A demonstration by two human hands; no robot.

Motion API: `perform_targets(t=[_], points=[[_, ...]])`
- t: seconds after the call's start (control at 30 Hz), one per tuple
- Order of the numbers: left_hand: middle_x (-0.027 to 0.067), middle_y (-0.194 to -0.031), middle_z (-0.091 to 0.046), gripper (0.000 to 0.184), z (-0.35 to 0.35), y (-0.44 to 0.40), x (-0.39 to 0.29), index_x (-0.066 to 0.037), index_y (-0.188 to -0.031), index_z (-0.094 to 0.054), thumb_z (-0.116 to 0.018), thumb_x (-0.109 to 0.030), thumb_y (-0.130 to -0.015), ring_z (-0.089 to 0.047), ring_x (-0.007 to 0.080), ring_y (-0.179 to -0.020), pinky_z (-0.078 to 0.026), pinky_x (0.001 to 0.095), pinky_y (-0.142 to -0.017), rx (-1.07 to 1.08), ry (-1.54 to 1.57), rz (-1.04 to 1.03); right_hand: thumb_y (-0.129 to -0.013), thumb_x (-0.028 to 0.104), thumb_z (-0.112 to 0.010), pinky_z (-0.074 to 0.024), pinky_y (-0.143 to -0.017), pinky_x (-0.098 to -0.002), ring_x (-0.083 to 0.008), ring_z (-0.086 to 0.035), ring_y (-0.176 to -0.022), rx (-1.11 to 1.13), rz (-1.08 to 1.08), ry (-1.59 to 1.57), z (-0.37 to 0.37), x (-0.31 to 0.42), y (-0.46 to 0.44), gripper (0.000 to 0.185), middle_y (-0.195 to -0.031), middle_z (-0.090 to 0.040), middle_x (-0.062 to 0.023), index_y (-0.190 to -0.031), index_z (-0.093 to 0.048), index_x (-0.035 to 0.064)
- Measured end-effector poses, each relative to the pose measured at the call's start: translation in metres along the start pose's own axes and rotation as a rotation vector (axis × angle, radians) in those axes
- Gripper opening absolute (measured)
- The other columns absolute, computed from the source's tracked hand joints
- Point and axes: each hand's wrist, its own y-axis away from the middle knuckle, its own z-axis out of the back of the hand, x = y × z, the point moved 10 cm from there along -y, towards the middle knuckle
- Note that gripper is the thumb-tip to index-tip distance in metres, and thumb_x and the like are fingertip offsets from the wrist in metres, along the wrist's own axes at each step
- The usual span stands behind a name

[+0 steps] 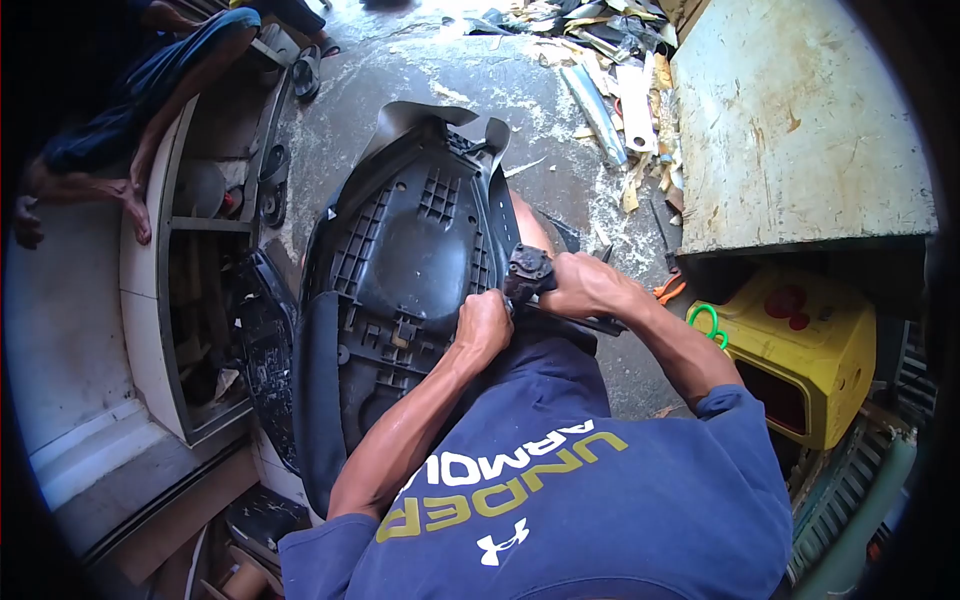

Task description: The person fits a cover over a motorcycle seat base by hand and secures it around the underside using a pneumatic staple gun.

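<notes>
A black motorcycle seat (pixel 410 240) lies upside down across my lap, its ribbed plastic base facing up. Loose black cover material (pixel 425 113) stands up around its far end. My left hand (pixel 485 325) is closed on the cover's edge at the right side of the base. Just to the right, my right hand (pixel 585 285) is wrapped around a dark staple gun (pixel 530 272), whose head is close to my left fingers. Whether its nose touches the cover is hidden.
Scraps (pixel 635 90) are heaped on the floor at the back right. A yellow box (pixel 800 350) stands under a worn board (pixel 800 130) on the right. Another dark seat base (pixel 268 350) leans at the left, by a cabinet (pixel 170 300). Another person's legs (pixel 150 140) show upper left.
</notes>
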Motion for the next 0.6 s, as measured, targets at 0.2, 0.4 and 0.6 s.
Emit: perform_targets(t=[0.2,0.4,0.6], points=[[0.0314,-0.086,-0.068,0.024,0.04,-0.004,-0.017,0.006,-0.097,-0.068,-0.062,-0.016,-0.089,-0.069,0.045,-0.087,-0.054,0.0502,-0.083,-0.192,0.168,-0.157,-0.075,0.028,-0.07,-0.052,-0.068,-0.0383,-0.0211,-0.067,-0.068,-0.365,-0.231,-0.502,0.017,-0.114,0.041,0.037,-0.073,-0.07,-0.0153,-0.092,-0.072,-0.004],[0.0288,-0.1,-0.07,0.042,0.016,-0.035,-0.037,0.004,-0.101,-0.066,-0.071,-0.035,-0.089,-0.067,0.0471,-0.095,-0.052,0.0538,-0.086,-0.23,-0.004,-0.049,-0.076,0.024,-0.072,-0.0518,-0.066,-0.0364,-0.0164,-0.068,-0.069,-0.495,-0.266,-0.544,-0.022,-0.167,0.054,0.03,-0.072,-0.071,-0.011,-0.09,-0.073,-0.0024],[0.0257,-0.09,-0.071,0.034,0.001,-0.041,-0.019,-0.002,-0.086,-0.066,-0.074,-0.035,-0.086,-0.069,0.0432,-0.093,-0.051,0.0514,-0.082,-0.145,0.126,0.136,-0.076,0.024,-0.072,-0.0529,-0.066,-0.0358,-0.0153,-0.066,-0.067,-0.352,-0.273,-0.553,-0.011,-0.133,0.043,0.03,-0.071,-0.07,-0.0112,-0.09,-0.073,-0.0025]])
